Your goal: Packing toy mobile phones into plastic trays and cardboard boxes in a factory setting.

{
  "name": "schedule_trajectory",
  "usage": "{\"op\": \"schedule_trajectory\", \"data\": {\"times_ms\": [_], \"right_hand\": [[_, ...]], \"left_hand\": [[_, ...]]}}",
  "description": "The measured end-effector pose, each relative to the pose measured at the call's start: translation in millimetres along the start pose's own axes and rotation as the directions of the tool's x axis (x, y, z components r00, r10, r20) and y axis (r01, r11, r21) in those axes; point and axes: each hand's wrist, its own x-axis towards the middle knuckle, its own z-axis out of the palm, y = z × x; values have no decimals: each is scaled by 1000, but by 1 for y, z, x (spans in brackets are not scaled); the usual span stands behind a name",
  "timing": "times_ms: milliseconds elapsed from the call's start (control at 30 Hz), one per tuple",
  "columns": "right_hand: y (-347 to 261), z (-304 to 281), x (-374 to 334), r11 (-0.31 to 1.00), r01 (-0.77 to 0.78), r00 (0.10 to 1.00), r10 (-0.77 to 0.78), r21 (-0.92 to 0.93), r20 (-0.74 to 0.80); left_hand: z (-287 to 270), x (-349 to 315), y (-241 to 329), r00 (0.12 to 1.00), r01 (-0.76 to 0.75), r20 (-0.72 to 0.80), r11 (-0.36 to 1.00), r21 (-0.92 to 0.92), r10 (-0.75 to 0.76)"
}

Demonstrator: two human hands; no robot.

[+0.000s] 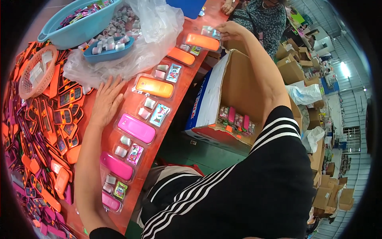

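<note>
My left hand [107, 99] lies with fingers stretched out on the red table, touching the edge of a crumpled clear plastic bag [159, 44]. At the far end of a row of blister packs, my right hand [231, 31] pinches the edge of a clear blister pack [203, 41] holding an orange toy phone. Nearer in the row are another orange pack [181, 55], a pack with a yellow-orange piece [155, 87] and several pink ones [136, 128]. Beside these pieces sit small whitish rolls [149, 103] and shiny printed sachets [160, 115].
A heap of orange and purple toy phones [47, 119] covers the table's left. Behind it stand a pink basket [26, 85], a blue tub [59, 34] and a small blue tray [107, 55] of rolls. An open carton [238, 79] holds finished-looking packs. Another person [264, 24] is at far right.
</note>
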Motion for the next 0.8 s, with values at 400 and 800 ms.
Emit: {"op": "schedule_trajectory", "data": {"times_ms": [400,800], "right_hand": [[-4,54,-16,994,-66,997,63,90,43],[13,58,-14,994,-105,994,106,40,-38]], "left_hand": [[-22,94,59,888,-380,-138,870,314,438],[-26,133,62,979,-42,148,580,814,-137]]}}
